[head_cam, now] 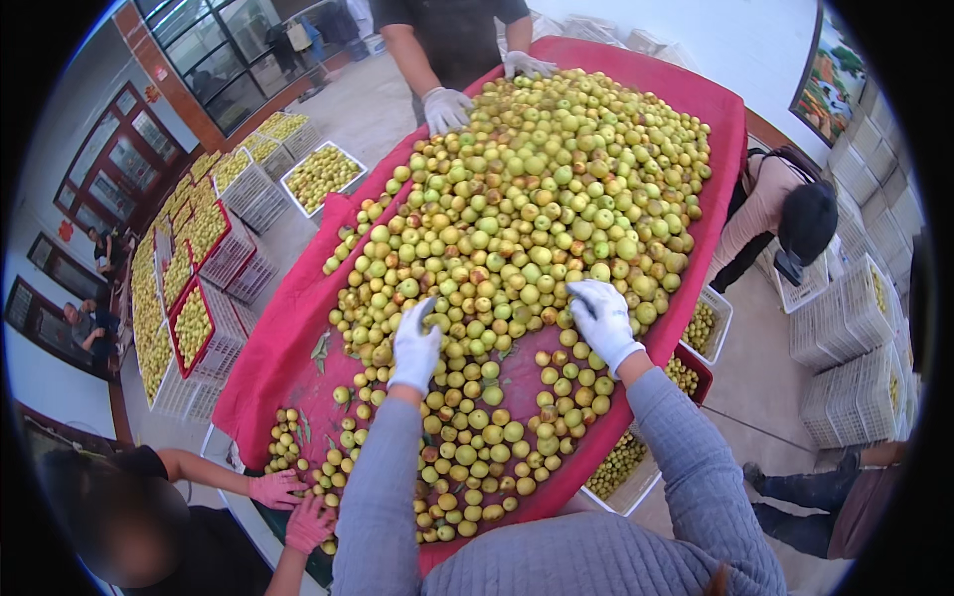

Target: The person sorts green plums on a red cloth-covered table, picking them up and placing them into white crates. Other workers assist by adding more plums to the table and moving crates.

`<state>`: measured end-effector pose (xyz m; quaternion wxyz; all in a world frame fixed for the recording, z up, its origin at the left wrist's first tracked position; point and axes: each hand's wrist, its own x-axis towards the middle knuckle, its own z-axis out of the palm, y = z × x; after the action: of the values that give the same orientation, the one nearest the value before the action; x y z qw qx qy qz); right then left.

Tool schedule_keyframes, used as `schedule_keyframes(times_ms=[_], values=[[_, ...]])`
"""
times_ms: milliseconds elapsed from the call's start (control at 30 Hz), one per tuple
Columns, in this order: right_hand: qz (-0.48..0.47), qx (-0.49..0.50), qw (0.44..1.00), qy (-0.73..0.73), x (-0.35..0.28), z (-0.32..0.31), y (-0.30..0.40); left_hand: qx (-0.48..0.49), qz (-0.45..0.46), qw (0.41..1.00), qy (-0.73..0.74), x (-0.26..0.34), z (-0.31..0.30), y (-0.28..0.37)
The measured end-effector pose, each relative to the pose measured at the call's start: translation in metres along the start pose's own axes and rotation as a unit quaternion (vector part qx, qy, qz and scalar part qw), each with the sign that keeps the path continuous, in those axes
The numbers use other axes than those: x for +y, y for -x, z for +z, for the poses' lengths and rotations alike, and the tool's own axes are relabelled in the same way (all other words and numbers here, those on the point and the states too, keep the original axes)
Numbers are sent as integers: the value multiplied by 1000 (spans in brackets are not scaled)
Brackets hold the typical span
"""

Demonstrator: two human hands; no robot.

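A large heap of small yellow-green fruits (522, 223), some with reddish-brown patches, lies on a red cloth (298, 328) spread over a raised table. My left hand (415, 346), in a white glove, rests against the near left edge of the heap with thumb and fingers apart. On the right, my right hand (602, 320), also gloved in white, touches the heap's near edge, fingers bent over the fruits; whether it grips one is hidden. Looser fruits and the bare cloth show between my forearms. A few green leaves (320, 352) lie left of my left hand.
A person's pink-gloved hands (277, 489) touch fruits at the lower left. Another person's white-gloved hands (446, 109) are at the far edge. Fruit-filled crates (223, 257) stand left; more crates (850, 395) are stacked right, where a person (768, 201) bends down. A fruit-filled crate (633, 484) sits below the table's right edge.
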<state>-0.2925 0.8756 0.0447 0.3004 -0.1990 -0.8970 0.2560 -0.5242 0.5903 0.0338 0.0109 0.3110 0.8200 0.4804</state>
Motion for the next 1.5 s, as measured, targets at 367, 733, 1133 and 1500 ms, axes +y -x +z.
schedule_keyframes(times_ms=[367, 733, 1133, 1500], values=[[-101, -390, 914, 51, -42, 13, 29, -382, 118, 892, -211, 31, 7, 63], [-103, -229, 961, -116, -83, 48, 31, -75, -14, 994, -73, -52, -92, 110], [-267, -428, 862, 44, -104, 94, 48, -216, -84, 904, -358, -51, -42, -5], [-106, -122, 964, -211, -98, 98, 14, 74, -223, 922, -307, -139, -141, 19]])
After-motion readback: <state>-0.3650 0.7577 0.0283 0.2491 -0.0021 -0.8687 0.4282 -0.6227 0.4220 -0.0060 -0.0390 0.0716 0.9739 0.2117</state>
